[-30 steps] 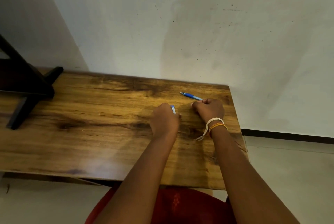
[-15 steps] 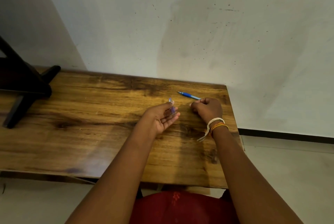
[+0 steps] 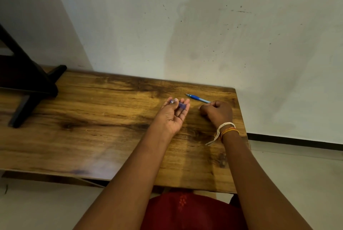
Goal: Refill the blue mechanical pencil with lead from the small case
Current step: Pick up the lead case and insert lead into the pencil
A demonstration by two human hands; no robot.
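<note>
Our left hand (image 3: pixel 173 116) lies palm-up cradling the small case (image 3: pixel 179 104); right hand (image 3: pixel 217 112) fists the blue pencil (image 3: pixel 197 98) on the tabletop (image 3: pixel 92 137). We'd keep that case level so no lead rolls out.

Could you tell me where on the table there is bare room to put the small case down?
The table is bare between the black stand and the left hand, and along the near edge. It is crowded far right, where the small case, the blue mechanical pencil and the right hand cluster.
</note>
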